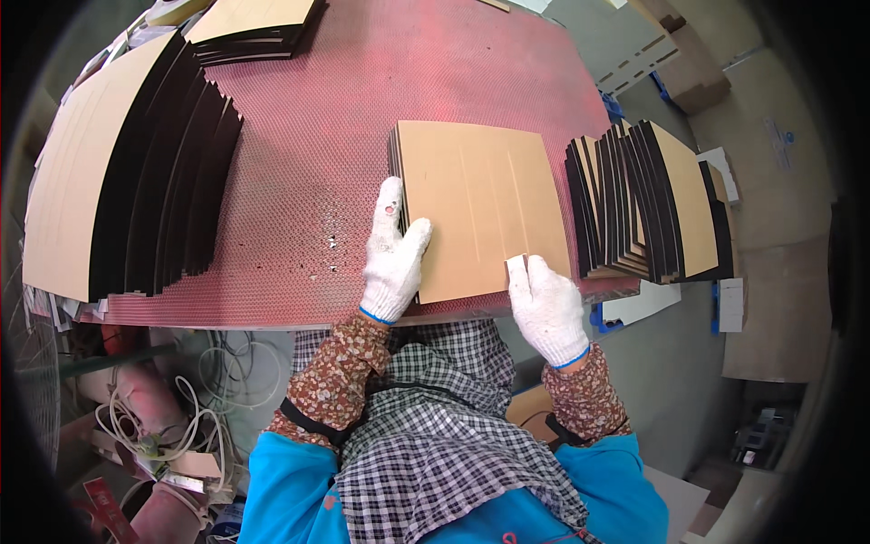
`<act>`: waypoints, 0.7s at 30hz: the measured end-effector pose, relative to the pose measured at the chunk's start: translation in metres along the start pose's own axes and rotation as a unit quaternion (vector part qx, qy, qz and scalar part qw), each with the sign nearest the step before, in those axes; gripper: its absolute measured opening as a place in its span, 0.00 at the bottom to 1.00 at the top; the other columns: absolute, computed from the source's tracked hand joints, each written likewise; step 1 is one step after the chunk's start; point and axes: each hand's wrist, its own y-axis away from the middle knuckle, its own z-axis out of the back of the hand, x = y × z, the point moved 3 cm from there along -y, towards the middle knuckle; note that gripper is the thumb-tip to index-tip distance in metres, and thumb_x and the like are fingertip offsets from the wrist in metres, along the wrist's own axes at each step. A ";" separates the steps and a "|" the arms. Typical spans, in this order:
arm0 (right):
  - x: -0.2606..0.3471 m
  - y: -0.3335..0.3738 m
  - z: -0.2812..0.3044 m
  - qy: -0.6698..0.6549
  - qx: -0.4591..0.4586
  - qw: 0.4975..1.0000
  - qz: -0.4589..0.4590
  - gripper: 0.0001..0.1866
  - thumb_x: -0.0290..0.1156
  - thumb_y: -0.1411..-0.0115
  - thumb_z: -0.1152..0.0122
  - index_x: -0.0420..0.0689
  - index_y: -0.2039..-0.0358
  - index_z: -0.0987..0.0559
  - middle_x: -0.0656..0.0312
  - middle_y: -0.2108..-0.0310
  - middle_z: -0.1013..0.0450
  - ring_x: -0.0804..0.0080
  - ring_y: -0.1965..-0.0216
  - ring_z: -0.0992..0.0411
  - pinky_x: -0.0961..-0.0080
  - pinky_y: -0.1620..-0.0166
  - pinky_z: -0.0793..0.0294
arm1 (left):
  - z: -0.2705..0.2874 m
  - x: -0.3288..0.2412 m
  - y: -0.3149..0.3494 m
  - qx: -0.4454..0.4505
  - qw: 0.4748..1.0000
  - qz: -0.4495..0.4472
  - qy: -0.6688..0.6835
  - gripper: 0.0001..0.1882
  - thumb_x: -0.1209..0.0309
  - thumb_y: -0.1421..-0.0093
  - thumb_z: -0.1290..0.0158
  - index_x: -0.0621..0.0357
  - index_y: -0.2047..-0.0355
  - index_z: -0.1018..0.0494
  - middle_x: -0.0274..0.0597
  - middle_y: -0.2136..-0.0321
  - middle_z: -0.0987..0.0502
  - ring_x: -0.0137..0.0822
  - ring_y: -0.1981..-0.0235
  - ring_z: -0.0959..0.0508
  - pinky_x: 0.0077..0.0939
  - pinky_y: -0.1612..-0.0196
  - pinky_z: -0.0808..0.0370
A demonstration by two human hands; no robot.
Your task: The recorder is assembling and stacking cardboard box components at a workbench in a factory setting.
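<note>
A stack of tan cardboard panels (480, 195) with dark edges lies in front of me, faint pale crease lines running down its top sheet. My left hand (392, 257), in a white knit glove with a small hole at a fingertip, rests along the stack's left edge. Its fingers are stretched out and the thumb lies apart on the top panel. My right hand (546, 304), gloved the same way, is closed in a pinch at the near right part of the top panel. Whatever sits between its fingers is too small to make out.
The stack lies on a red mesh-patterned table (299, 163). A tall pile of dark-edged panels (100, 172) stands at the left, another pile (263, 23) at the far left. More panels (675, 204) lean in a row at the right. Coiled hoses (163, 417) hang below left.
</note>
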 end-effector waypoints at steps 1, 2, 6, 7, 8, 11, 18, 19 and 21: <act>0.000 -0.001 0.000 -0.004 0.001 1.000 -0.001 0.08 0.31 0.31 0.45 0.43 0.55 0.23 0.54 0.73 0.27 0.55 0.75 0.22 0.59 0.73 0.22 | 0.001 0.002 0.000 -0.001 1.000 0.003 0.001 0.38 0.75 0.31 0.53 0.69 0.25 0.55 0.58 0.27 0.45 0.44 0.28 0.40 0.35 0.28 0.40; -0.001 -0.004 -0.001 -0.004 0.003 1.000 -0.002 0.08 0.31 0.31 0.45 0.43 0.55 0.23 0.54 0.73 0.27 0.55 0.75 0.22 0.59 0.73 0.22 | 0.002 0.002 0.000 -0.001 1.000 -0.015 -0.021 0.38 0.75 0.31 0.53 0.69 0.25 0.55 0.58 0.27 0.45 0.44 0.28 0.41 0.36 0.28 0.40; -0.009 -0.037 -0.011 0.043 -0.032 0.997 0.058 0.08 0.32 0.31 0.46 0.43 0.57 0.24 0.54 0.72 0.28 0.54 0.73 0.22 0.57 0.72 0.22 | 0.002 0.005 0.001 -0.003 1.000 -0.022 -0.007 0.38 0.75 0.31 0.52 0.69 0.25 0.55 0.58 0.27 0.46 0.45 0.26 0.43 0.37 0.27 0.43; -0.012 -0.050 -0.015 0.056 -0.039 0.996 0.064 0.08 0.33 0.31 0.47 0.43 0.58 0.24 0.53 0.72 0.28 0.53 0.72 0.22 0.55 0.71 0.22 | 0.002 0.005 0.003 -0.003 1.000 -0.021 -0.008 0.38 0.75 0.31 0.52 0.69 0.25 0.55 0.58 0.27 0.46 0.45 0.26 0.43 0.37 0.27 0.43; -0.015 -0.065 -0.019 0.055 -0.040 0.996 0.066 0.08 0.33 0.31 0.47 0.43 0.58 0.24 0.53 0.72 0.28 0.53 0.72 0.22 0.55 0.71 0.22 | 0.002 0.004 0.003 -0.005 0.999 -0.029 -0.021 0.38 0.75 0.31 0.52 0.69 0.25 0.55 0.59 0.26 0.47 0.46 0.26 0.44 0.37 0.26 0.45; -0.028 -0.112 -0.030 0.084 -0.058 0.992 0.079 0.09 0.35 0.30 0.50 0.44 0.60 0.25 0.52 0.71 0.27 0.52 0.71 0.22 0.54 0.69 0.22 | 0.003 0.004 0.001 -0.003 0.999 -0.032 -0.029 0.38 0.77 0.32 0.50 0.70 0.25 0.54 0.58 0.26 0.47 0.46 0.25 0.46 0.37 0.25 0.47; -0.051 -0.166 -0.046 0.014 -0.074 0.995 0.064 0.16 0.41 0.30 0.52 0.41 0.62 0.22 0.44 0.64 0.21 0.42 0.63 0.21 0.47 0.57 0.22 | 0.004 0.006 0.001 0.007 0.997 -0.034 -0.069 0.37 0.76 0.31 0.52 0.70 0.26 0.54 0.60 0.26 0.47 0.47 0.26 0.45 0.37 0.25 0.46; -0.051 -0.164 -0.047 0.011 -0.078 0.995 0.065 0.16 0.41 0.30 0.52 0.42 0.62 0.22 0.44 0.65 0.21 0.41 0.63 0.22 0.47 0.57 0.22 | 0.004 0.006 0.001 0.007 0.997 -0.035 -0.069 0.37 0.76 0.31 0.52 0.70 0.26 0.54 0.60 0.26 0.47 0.47 0.26 0.45 0.37 0.25 0.46; -0.036 -0.157 -0.035 0.009 -0.083 0.994 0.068 0.16 0.42 0.30 0.52 0.42 0.62 0.22 0.43 0.65 0.21 0.40 0.63 0.22 0.46 0.56 0.22 | 0.007 0.006 -0.001 0.004 0.999 -0.027 -0.039 0.38 0.76 0.33 0.48 0.72 0.27 0.51 0.58 0.27 0.45 0.46 0.25 0.45 0.37 0.25 0.48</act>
